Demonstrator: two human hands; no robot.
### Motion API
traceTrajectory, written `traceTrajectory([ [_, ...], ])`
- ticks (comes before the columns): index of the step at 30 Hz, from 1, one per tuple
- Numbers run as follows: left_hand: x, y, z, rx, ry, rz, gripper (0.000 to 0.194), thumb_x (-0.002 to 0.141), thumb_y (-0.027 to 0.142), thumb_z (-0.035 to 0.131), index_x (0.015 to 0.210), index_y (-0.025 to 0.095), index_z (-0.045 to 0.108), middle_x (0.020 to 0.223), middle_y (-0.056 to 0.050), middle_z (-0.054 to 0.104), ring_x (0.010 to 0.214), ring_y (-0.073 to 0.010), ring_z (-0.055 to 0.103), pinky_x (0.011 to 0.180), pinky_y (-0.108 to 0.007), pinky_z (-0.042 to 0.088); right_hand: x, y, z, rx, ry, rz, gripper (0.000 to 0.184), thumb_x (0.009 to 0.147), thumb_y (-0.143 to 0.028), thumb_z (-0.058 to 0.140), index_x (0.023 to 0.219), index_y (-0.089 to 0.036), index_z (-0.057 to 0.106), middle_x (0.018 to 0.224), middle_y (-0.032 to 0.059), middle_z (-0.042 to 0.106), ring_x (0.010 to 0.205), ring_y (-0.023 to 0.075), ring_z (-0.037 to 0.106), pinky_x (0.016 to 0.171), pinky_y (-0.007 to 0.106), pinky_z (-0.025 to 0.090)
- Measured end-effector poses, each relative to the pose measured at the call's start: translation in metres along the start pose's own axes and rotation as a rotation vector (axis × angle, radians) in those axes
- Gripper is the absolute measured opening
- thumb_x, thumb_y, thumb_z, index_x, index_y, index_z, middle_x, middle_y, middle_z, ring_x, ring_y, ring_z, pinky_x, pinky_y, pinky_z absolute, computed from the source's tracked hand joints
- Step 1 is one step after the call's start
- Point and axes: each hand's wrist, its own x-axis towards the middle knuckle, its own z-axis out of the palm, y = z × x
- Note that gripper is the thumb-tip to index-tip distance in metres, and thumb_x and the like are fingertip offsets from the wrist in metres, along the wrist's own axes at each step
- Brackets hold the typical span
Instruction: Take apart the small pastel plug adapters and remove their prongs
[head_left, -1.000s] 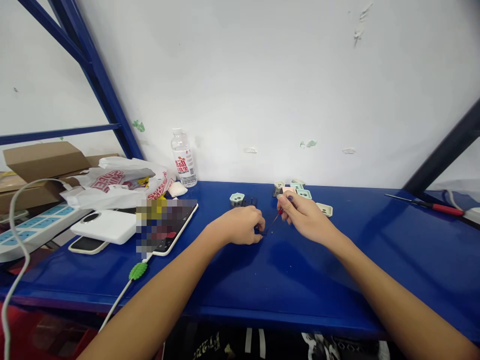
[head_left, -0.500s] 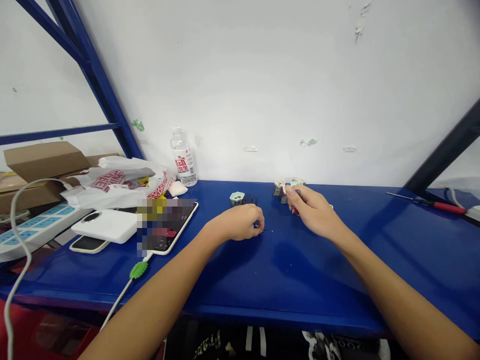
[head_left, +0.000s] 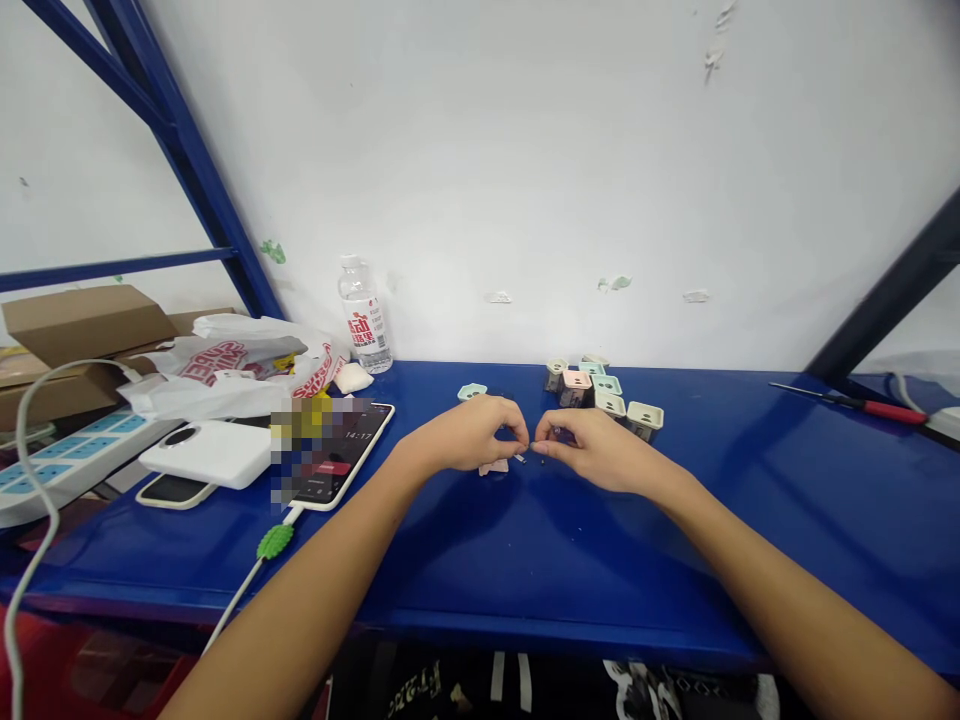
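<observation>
– Where's the pink piece?

– On the counter, partly hidden by your left hand. One white scrap lies just right of it.

– And your grip?

– Each hand has thumb and finger pressed together at the tips, and your right hand nearly meets the left, above and right of the pink piece. Anything pinched there is too small to tell.

– How best to work?

– It looks like fine fingertip work: brace your wrists, pinch lightly, and work low so a dropped bit can't bounce far.

– The count?

– Eight boxes visible: seven clustered beyond the pink piece to its right, one lone box behind it. Farther out, one bottle back left of it, one lit phone to its left, one screwdriver far to its right.
</observation>
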Motion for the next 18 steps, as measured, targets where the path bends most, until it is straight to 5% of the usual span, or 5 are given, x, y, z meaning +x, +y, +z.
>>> traceTrajectory([
  [6, -0.003, 0.003, -0.005, -0.052, 0.004, -0.050, 0.015, 0.083, 0.025, 0.058, 0.091, 0.017, 0.068, 0.094, -0.002, 0.067, 0.086, -0.0134, 0.059, 0.078, -0.023, 0.043, -0.001, 0.000, -0.001, 0.005, 0.004, -0.001, 0.018, 0.089, -0.031, 0.050, 0.081, -0.021, 0.062, 0.070, -0.0007, 0.060, 0.060, 0.0138, 0.049, 0.057, 0.026, 0.034],
  [11, -0.012, 0.003, -0.016, 0.010, -0.063, -0.253, 0.058, 0.069, 0.048, 0.070, 0.117, 0.020, 0.059, 0.108, -0.004, 0.065, 0.088, -0.0168, 0.060, 0.072, -0.024, 0.044, -0.001, 0.003, -0.003, -0.001, 0.042, 0.075, 0.017, 0.087, -0.034, 0.053, 0.080, -0.022, 0.063, 0.069, -0.0009, 0.059, 0.060, 0.0140, 0.049, 0.056, 0.025, 0.034],
  [18, -0.017, 0.011, -0.016, 0.227, -0.198, -0.537, 0.093, 0.048, 0.085, 0.057, 0.115, 0.021, 0.061, 0.107, -0.010, 0.067, 0.094, -0.0290, 0.063, 0.071, -0.029, 0.044, 0.001, 0.004, 0.001, -0.017, 0.024, 0.123, 0.018, 0.087, -0.034, 0.053, 0.077, -0.021, 0.061, 0.065, -0.0010, 0.058, 0.057, 0.0141, 0.049, 0.054, 0.025, 0.033],
])
